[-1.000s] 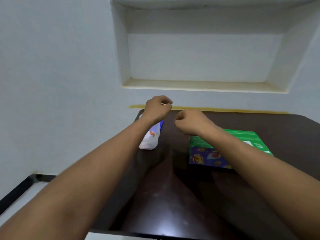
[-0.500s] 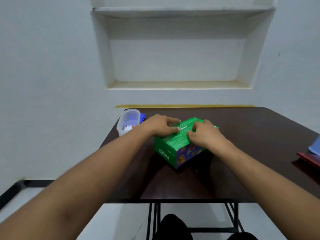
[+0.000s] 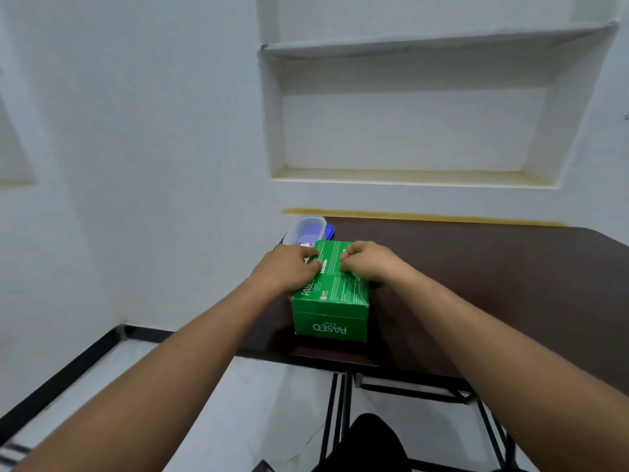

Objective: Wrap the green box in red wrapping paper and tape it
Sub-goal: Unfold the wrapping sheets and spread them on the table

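Gripping the green box [image 3: 332, 294] from both sides, left hand [image 3: 289, 270] and right hand [image 3: 369, 262] curl fingers over its top near the worktop's [image 3: 476, 284] front-left edge. Clear plastic tub [image 3: 304, 230] (blue lid behind) sits just past it; wall niche [image 3: 412, 120] above.

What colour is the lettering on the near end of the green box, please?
White, reading PASEO upside down on the green box, clearest in the head view.
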Demonstrator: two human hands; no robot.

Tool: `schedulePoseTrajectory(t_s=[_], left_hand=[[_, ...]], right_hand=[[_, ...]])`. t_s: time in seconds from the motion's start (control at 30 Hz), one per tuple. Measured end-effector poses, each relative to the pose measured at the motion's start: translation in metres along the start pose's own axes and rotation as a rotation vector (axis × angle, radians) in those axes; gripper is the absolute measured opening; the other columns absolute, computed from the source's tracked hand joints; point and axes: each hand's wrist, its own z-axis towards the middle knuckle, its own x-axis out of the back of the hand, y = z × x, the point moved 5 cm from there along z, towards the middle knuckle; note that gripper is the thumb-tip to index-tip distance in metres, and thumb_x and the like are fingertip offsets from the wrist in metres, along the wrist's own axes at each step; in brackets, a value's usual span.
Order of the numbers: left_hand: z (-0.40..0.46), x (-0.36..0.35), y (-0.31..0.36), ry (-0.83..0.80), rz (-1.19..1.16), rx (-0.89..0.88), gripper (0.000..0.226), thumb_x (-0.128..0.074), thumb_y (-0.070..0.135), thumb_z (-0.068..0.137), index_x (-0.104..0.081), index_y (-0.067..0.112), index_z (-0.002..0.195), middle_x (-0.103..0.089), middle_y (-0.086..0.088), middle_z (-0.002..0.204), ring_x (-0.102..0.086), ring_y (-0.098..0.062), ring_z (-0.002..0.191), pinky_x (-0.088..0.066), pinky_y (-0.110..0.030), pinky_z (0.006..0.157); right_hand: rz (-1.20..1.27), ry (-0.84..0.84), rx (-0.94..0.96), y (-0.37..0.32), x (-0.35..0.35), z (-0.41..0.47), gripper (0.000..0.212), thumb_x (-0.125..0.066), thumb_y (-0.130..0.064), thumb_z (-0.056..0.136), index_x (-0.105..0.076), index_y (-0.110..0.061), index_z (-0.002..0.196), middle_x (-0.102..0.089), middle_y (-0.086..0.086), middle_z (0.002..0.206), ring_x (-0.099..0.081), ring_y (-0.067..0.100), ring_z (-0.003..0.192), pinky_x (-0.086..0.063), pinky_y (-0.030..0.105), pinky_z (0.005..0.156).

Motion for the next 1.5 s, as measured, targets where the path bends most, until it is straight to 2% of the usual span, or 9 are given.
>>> schedulePoseTrajectory(t_s=[0.13,0.23,0.33,0.57,0.8,1.03,1.2,1.37,1.5], left_hand=[[0.003,0.002,0.000,0.035,0.018,0.036,0.044,-0.050,0.050,0.097,-0.062,0.042,0.138,-0.060,-0.002,0.144,-0.057,-0.027,0.127,-0.050,-0.037,0.101],[0.005,0.009,0.020,0.126,0.085,-0.051,0.041,-0.051,0.043,0.097,-0.067,0.036,0.134,-0.058,0.003,0.143,-0.050,-0.025,0.131,-0.049,-0.041,0.100],[0.017,0.008,0.053,0.152,-0.065,-0.180,0.030,-0.056,0.035,0.097,-0.074,0.032,0.120,-0.064,0.008,0.114,-0.057,-0.019,0.120,-0.051,-0.037,0.093],[0.050,-0.036,0.185,-0.215,-0.259,-0.458,0.024,-0.067,0.021,0.095,-0.078,0.024,0.116,-0.067,0.015,0.084,-0.065,-0.009,0.091,-0.045,-0.021,0.083],[0.063,-0.110,0.353,-0.390,-0.108,-0.724,0.026,-0.068,0.028,0.096,-0.074,0.024,0.121,-0.066,0.007,0.104,-0.059,-0.012,0.101,-0.041,-0.026,0.083],[0.051,-0.197,0.473,-0.558,-0.028,-0.705,0.055,-0.058,0.066,0.092,-0.070,0.018,0.117,-0.068,-0.004,0.115,-0.064,-0.023,0.100,-0.051,-0.034,0.081],[0.038,-0.227,0.525,-0.605,0.055,-0.654,0.043,-0.067,0.059,0.089,-0.058,0.017,0.087,-0.062,-0.004,0.091,-0.059,-0.019,0.076,-0.046,-0.030,0.064],[0.035,-0.230,0.543,-0.673,0.171,-0.600,0.048,-0.074,0.050,0.090,-0.057,0.007,0.102,-0.058,-0.009,0.085,-0.059,-0.023,0.070,-0.045,-0.031,0.060],[0.034,-0.235,0.546,-0.751,0.109,-0.561,0.055,-0.071,0.040,0.095,-0.052,0.005,0.134,-0.059,-0.015,0.109,-0.060,-0.026,0.086,-0.049,-0.033,0.068]], right_hand=[[0.105,0.005,0.004,0.002,-0.001,0.000,0.011,-0.065,-0.026,0.094,-0.068,-0.028,0.105,-0.066,-0.004,0.106,-0.061,0.015,0.086,-0.046,0.023,0.069],[0.147,0.051,0.031,0.011,0.009,-0.004,0.026,-0.064,-0.030,0.097,-0.070,-0.026,0.122,-0.064,-0.005,0.115,-0.057,0.013,0.098,-0.041,0.023,0.080],[0.140,0.178,0.035,0.029,0.037,-0.016,0.030,-0.065,-0.030,0.096,-0.070,-0.023,0.124,-0.067,-0.002,0.124,-0.059,0.014,0.106,-0.039,0.021,0.084],[0.114,0.358,-0.025,0.112,0.114,-0.068,0.023,-0.072,-0.033,0.090,-0.075,-0.025,0.111,-0.070,-0.009,0.103,-0.060,0.007,0.101,-0.042,0.020,0.085],[-0.051,0.534,-0.160,0.220,0.191,-0.124,0.019,-0.074,-0.025,0.086,-0.077,-0.025,0.105,-0.074,-0.008,0.094,-0.068,0.007,0.095,-0.046,0.016,0.082],[-0.252,0.650,-0.265,0.304,0.241,-0.166,0.024,-0.071,-0.012,0.081,-0.078,-0.025,0.100,-0.072,-0.008,0.088,-0.066,0.009,0.088,-0.056,0.031,0.083],[-0.398,0.650,-0.346,0.349,0.269,-0.183,0.031,-0.069,-0.003,0.081,-0.079,-0.021,0.104,-0.069,0.001,0.098,-0.072,0.014,0.092,-0.058,0.034,0.084],[-0.529,0.703,-0.282,0.361,0.285,-0.197,0.027,-0.071,-0.011,0.085,-0.076,-0.019,0.110,-0.068,-0.001,0.105,-0.068,0.019,0.095,-0.051,0.031,0.077],[-0.770,0.620,-0.401,0.369,0.297,-0.196,0.076,-0.081,-0.033,0.076,-0.048,-0.029,0.145,-0.045,0.000,0.146,-0.049,0.025,0.122,-0.048,0.034,0.076]])
